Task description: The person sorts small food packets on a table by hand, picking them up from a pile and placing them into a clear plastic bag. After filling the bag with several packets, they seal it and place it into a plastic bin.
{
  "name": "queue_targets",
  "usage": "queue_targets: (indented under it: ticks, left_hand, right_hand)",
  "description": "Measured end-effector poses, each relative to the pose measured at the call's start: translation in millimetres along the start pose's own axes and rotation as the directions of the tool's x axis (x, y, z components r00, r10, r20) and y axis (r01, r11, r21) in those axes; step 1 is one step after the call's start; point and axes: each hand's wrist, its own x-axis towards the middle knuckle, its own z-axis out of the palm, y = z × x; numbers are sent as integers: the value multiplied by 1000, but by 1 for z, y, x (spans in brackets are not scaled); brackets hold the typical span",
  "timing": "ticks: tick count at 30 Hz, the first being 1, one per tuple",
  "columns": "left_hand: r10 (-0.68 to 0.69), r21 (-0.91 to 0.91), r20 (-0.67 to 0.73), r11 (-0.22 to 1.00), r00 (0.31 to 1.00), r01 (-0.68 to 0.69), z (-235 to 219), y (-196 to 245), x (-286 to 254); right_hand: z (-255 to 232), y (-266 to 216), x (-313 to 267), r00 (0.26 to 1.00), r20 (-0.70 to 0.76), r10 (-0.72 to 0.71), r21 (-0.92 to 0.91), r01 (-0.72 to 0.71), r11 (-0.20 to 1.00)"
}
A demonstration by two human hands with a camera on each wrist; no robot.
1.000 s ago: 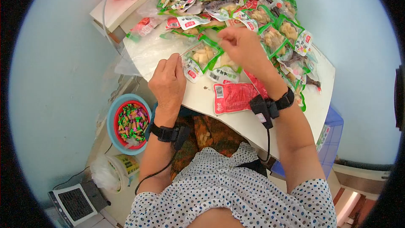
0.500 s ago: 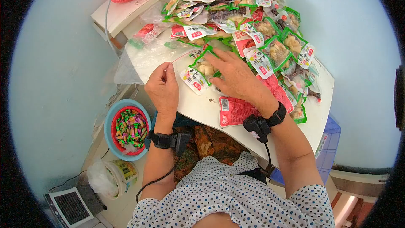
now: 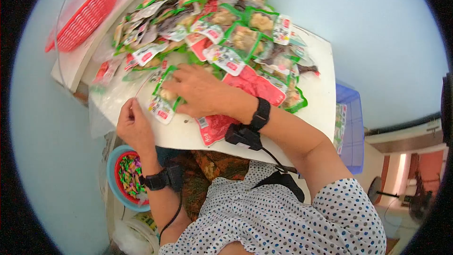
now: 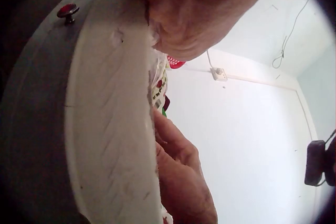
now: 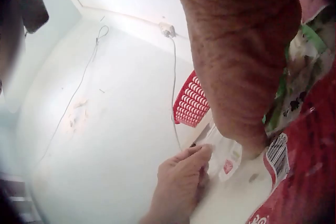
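My left hand (image 3: 136, 125) is at the table's left front, thumb and forefinger pinching the end of a thin reddish string (image 3: 141, 86). The string runs from the fingertips toward a clear, green-edged food packet (image 3: 166, 95) with pale pieces inside. My right hand (image 3: 200, 89) rests over this packet, its fingers spread across it and the thumb lower down at its side. In the right wrist view the right hand (image 5: 239, 61) looms large with its fingertips hidden, and the left hand (image 5: 181, 182) shows its pinch. A red packet (image 3: 217, 130) lies under the right wrist.
A large heap of similar packets (image 3: 226, 28) covers the back of the white table (image 3: 314, 99). At the left stands a red basket (image 3: 89, 14) on a ledge. Below are a blue basin (image 3: 113, 179) with small wrapped pieces and a blue crate (image 3: 351, 132).
The right hand has come down from a raised pinch near the heap onto the packet, its fingers spreading. The left hand keeps its pinch. The head view has swung to the right.
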Motion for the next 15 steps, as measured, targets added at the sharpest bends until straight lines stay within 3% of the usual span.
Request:
queue_targets:
  ticks: [3, 9, 15]
  left_hand:
    - [-44, 28, 37, 999, 998, 43, -3, 3, 0]
    - [16, -47, -24, 999, 1000, -17, 2, 0, -2]
    - [-41, -2, 22, 999, 999, 41, -3, 7, -2]
  right_hand:
    - [0, -1, 1, 997, 68, 25, 1, -25, 1000]
    - [9, 2, 5, 1000, 6, -13, -39, 13, 999]
    - [1, 0, 8, 989, -145, -41, -59, 33, 998]
